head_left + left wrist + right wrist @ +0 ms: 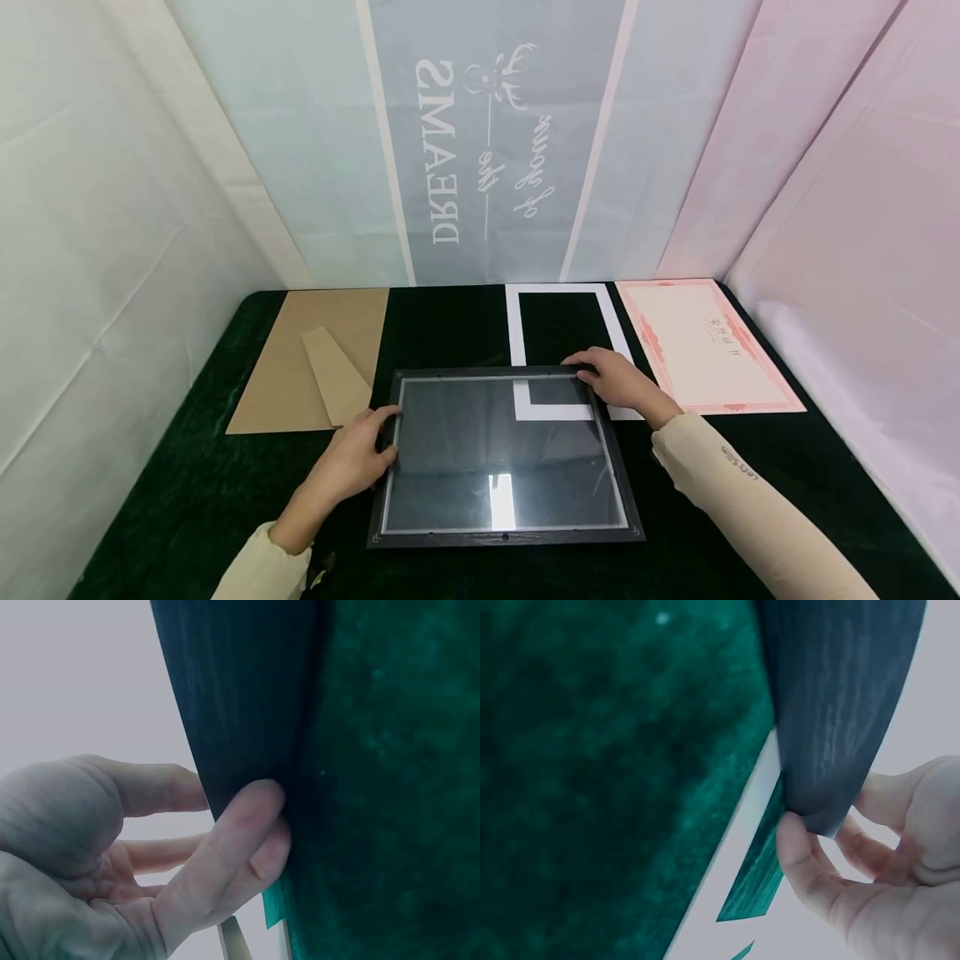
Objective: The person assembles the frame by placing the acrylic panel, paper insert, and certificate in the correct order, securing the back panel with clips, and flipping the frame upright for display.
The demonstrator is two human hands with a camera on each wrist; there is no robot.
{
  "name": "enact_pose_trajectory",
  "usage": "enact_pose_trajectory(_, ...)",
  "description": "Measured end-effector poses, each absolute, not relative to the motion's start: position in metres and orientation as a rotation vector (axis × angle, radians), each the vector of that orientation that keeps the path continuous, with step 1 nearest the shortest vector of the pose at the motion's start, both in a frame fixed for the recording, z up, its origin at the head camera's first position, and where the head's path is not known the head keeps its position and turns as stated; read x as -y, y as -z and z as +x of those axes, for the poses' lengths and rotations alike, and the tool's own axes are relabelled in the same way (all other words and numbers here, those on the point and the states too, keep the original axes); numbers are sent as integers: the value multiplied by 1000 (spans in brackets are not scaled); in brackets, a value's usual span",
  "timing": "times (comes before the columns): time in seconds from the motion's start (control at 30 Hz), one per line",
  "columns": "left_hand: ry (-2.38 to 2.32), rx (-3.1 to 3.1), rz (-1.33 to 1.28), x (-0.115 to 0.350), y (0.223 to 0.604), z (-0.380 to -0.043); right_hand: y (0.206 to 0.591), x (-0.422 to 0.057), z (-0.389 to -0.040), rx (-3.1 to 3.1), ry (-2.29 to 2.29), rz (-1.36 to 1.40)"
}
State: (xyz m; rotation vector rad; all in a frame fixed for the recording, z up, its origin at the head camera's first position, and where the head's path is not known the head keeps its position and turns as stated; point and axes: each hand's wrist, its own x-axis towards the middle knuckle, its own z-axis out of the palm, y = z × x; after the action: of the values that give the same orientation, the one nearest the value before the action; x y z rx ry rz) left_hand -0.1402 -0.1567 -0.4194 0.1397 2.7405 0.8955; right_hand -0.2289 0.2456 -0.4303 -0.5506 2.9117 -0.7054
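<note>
A black picture frame (435, 540) with a clear pane (457, 458) lies in front of the person, a bright light reflected in the pane. My left hand (351, 454) grips its left side, thumb and fingers on either face of the dark border (232, 690) in the left wrist view. At the far right corner, my right hand (618, 383) holds the frame, its fingers curled at the border's end (832, 712). The near part of a white mat (513, 333) shows through the pane, and its far part extends beyond the frame.
On the green cloth (180, 492), a brown backing board (270, 367) lies at the left with a tapered brown stand piece (333, 375) on it. A pink-bordered sheet (682, 342) lies at the far right. Fabric walls (315, 167) enclose the back and sides.
</note>
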Motion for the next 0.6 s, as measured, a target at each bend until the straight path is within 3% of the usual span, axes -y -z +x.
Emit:
enact_pose_trajectory(0.23, -833, -2789, 206, 160, 416, -152, 424, -259, -237, -2883, 766, -450)
enact_pose_trajectory(0.47, -835, -2789, 215, 159, 419, -155, 420, -285, -243, -2953, 621, 93)
enact_pose_trajectory(0.6, -857, -2778, 198, 159, 421, -155, 421, -291, -243, -2884, 553, 204)
